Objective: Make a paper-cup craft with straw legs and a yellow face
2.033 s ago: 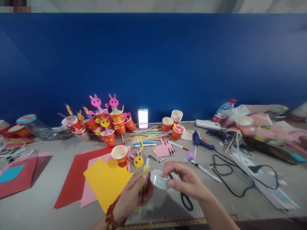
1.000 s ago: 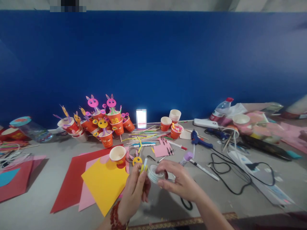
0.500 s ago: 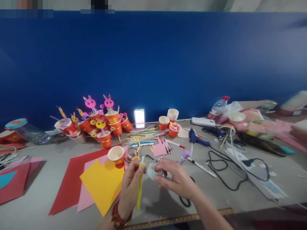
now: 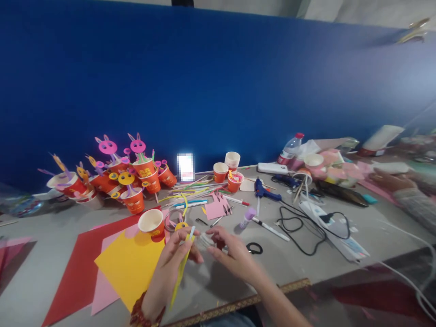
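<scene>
My left hand [image 4: 167, 261] pinches a thin yellow strip [image 4: 178, 282], likely a pipe cleaner, which slants down below the palm. At its top a pale bluish-white tip [image 4: 192, 232] pokes out above the thumb. Just to the right, my right hand [image 4: 236, 256] curls its fingers round a roll of clear tape [image 4: 205, 240], which is blurred. Behind the left fingertips sits a small yellow paper face [image 4: 181, 225]. An orange-and-white paper cup [image 4: 151, 223] stands on the sheets nearby.
Decorated cups [image 4: 131, 200] crowd the back left. Coloured paper [image 4: 127, 268] lies at left. A glue gun [image 4: 267, 190], a glue stick [image 4: 247, 218], scissors [image 4: 255, 248] and a power strip [image 4: 335, 234] with cables occupy the right. Another person's hand [image 4: 391, 181] is at far right.
The camera has turned to the right, so the table's things sit further left. My hands have come closer together, with the tape roll nearer the yellow strip. The other person's hand shows more clearly.
</scene>
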{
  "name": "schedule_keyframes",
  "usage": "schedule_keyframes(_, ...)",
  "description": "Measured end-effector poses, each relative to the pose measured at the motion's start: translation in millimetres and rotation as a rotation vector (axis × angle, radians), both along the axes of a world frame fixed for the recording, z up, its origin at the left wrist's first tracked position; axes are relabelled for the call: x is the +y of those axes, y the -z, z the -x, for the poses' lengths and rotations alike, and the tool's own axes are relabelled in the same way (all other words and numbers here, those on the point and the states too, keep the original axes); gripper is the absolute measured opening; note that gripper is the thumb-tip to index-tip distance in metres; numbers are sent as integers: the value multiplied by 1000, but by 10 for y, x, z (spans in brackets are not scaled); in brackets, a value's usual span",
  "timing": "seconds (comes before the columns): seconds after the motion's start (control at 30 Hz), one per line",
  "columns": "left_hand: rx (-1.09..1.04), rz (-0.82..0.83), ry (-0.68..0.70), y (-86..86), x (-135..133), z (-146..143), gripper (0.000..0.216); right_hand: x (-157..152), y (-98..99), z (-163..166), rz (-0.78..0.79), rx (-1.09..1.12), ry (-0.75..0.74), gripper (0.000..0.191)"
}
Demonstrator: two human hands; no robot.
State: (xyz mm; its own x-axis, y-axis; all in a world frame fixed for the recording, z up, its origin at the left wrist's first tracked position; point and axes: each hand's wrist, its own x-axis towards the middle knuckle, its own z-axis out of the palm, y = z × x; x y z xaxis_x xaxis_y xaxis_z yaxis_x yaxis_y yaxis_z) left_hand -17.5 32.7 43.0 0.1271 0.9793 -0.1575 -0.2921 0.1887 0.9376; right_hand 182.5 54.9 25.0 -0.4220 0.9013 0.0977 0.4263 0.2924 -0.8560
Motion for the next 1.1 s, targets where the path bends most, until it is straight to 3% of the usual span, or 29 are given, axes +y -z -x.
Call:
schedule_keyframes(0.07, 29, 35, 30, -5, -18, -2, 35, -63, 115, -108, 44, 20, 8, 40)
schedule_keyframes(0.13, 37, 69, 36, 25, -25, 4, 38, -139, 235, -296, 30, -63, 81, 37)
schedule_keyframes(0.23, 11, 95, 29, 114, -23, 23, 35, -295, 419, -644, -117, -350, 281, 28)
schedule_keyframes(0.43, -67, 99, 1, 224, -25, -18, 31, -604, 691, -989, -344, -621, 337, 34)
schedule_keyframes(0.53, -138, 90, -76, 201, -24, -74, 29, -617, 721, -972, -295, -650, 331, 19)
schedule_keyframes(0.67, -214, 43, -188, 170, -6, -107, 26, -534, 694, -982, -163, -626, 328, 13)
schedule_keyframes(0.8, -242, 40, -224, 208, 22, -91, 27, -498, 626, -1040, 63, -421, 380, 12)
schedule_keyframes(1.0, -266, 48, -271, 290, 43, -124, 27, -719, 536, -729, 703, 530, 174, 36)
schedule_keyframes(1.1, -306, 44, -305, 297, 39, -179, 26, -811, 559, -398, 897, 788, 68, 41)
